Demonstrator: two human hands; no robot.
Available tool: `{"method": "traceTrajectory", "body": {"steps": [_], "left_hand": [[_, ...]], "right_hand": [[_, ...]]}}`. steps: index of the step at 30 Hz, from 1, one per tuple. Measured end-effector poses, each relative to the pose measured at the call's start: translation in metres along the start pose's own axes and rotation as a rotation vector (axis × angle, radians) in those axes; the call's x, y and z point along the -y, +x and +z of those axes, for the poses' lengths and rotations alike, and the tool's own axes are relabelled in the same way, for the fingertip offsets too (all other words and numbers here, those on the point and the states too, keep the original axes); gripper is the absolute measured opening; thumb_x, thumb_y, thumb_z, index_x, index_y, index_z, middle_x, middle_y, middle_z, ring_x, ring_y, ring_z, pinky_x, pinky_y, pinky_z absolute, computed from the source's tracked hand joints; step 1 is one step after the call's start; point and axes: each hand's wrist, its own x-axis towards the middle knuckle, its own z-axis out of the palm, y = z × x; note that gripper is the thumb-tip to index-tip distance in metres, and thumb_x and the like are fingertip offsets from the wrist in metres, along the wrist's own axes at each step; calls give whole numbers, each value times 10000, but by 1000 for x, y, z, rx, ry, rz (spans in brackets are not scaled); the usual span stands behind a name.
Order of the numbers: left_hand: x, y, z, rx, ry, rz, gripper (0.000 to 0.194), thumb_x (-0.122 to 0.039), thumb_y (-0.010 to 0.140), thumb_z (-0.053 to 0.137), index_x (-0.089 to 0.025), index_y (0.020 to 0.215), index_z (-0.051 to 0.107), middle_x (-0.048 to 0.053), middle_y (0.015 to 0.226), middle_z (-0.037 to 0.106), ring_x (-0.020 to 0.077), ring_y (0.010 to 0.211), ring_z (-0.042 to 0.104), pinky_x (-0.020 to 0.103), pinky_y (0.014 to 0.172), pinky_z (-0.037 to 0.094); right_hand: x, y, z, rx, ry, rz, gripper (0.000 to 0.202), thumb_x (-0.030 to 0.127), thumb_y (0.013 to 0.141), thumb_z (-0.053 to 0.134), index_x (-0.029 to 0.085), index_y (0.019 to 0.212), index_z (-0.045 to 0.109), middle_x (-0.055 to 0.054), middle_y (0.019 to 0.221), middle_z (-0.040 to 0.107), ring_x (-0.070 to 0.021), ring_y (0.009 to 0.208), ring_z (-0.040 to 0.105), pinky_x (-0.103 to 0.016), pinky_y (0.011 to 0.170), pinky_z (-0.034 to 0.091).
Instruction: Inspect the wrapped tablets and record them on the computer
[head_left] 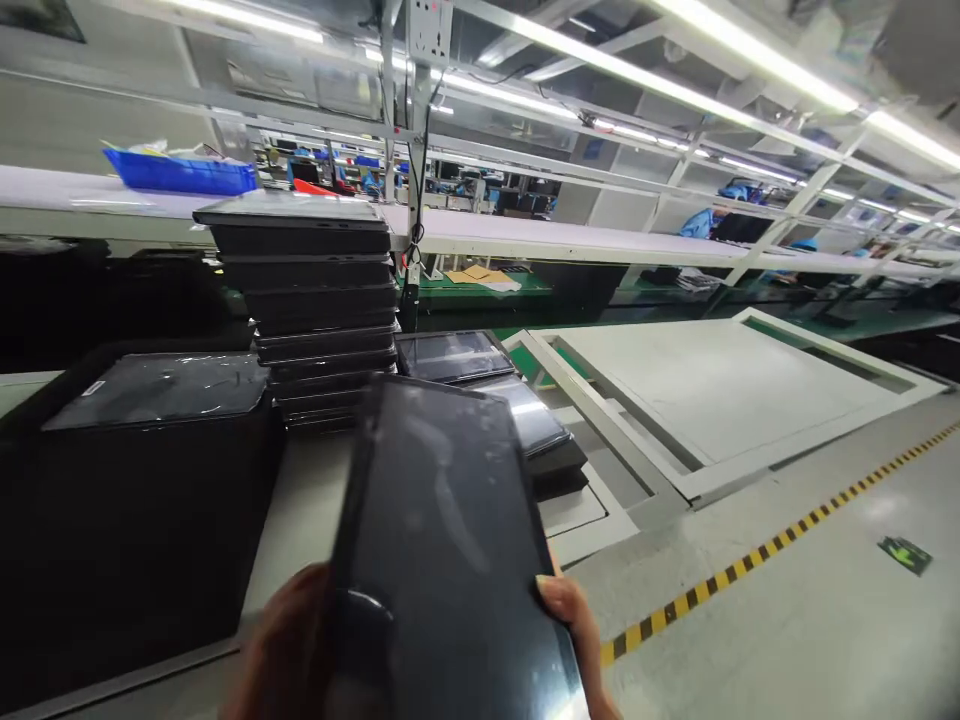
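A black display panel with a glossy face is held up in front of me, with smears and reflections across its surface. My right hand is closed on its right edge, the thumb resting on the front. At the left edge, my left hand grips the panel; it is dark and blurred, and its fingers are hidden behind. Just beyond stands a tall stack of black panels. To its right lies a lower pile of glossy panels, partly covered by the one I hold.
At left is a large black block with a film-covered panel on top. A white bench runs behind, carrying a blue bin. White framed table tops extend right. Yellow-black tape marks the floor.
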Motion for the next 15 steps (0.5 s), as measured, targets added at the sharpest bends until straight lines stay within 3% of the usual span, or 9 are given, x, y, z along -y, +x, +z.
{"method": "traceTrajectory", "body": {"steps": [4,7,9,11,15], "left_hand": [[-23,21,64,44,-38,92,656,-698,680,548,-261,1168,578,79,1234,560,342,1188,473,417,905,502],[-37,42,108,139,37,163,643,-608,711,593,-231,1225,507,99,1325,461,303,1201,458,385,957,466],[-42,59,134,128,91,193,548,-521,760,590,-229,1212,483,97,1284,479,254,1152,493,376,978,444],[-43,78,155,54,133,215,485,-469,773,598,-219,1172,483,94,1207,520,232,1113,511,393,998,419],[-48,108,175,-267,251,320,504,-416,717,668,-204,1132,474,104,1237,478,254,1211,411,448,1067,316]], "right_hand": [[23,23,-49,-180,-110,-214,735,484,660,565,214,1333,446,-61,1015,665,-262,871,633,-377,750,524],[43,44,-65,-297,-67,-378,789,429,664,563,249,1396,331,-44,1164,602,-236,915,621,-356,769,521],[52,57,-67,-360,-32,-446,778,391,678,551,251,1404,308,-43,1219,563,-207,917,611,-318,757,515],[55,69,-66,-383,-24,-490,761,352,682,558,259,1397,315,-35,1233,547,-180,917,599,-277,732,506],[41,93,-72,-351,-41,-443,745,360,707,562,266,1398,300,-28,1212,559,-161,862,596,-268,684,504]]}}
